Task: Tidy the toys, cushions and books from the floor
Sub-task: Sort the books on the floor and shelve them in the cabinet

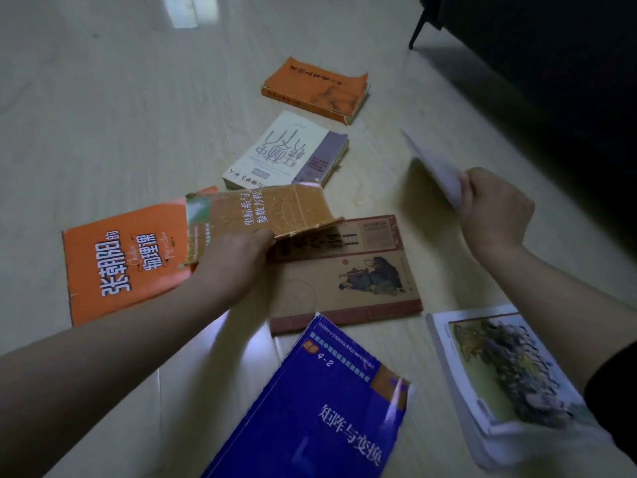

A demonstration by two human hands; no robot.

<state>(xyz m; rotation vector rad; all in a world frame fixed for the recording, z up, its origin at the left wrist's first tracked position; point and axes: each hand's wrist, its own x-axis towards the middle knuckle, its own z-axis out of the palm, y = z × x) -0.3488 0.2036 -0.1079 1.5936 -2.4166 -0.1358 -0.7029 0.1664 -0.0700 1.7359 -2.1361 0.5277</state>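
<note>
**Eight books, two of them in your hands**

Your left hand [238, 260] pinches a thin tan paperback booklet [258, 212] by its near edge, above the spot where two floor books meet. Your right hand [493, 208] grips a pale blurred book [434, 170], tilted clear of the pale wooden floor [103, 115].

Six more lie flat on that floor:
- a brown book with a painted figure scene [344, 281]
- a flat orange paperback with white lettering [127, 263] at your left
- a thick white paperback [286, 153] beyond
- a worn orange book [313, 88] farthest off
- a blue paperback [317, 408] nearest you
- a white-edged book with a landscape picture [499, 374] at your right

Dark furniture on a slim leg [417, 29] stands at the upper right.
</note>
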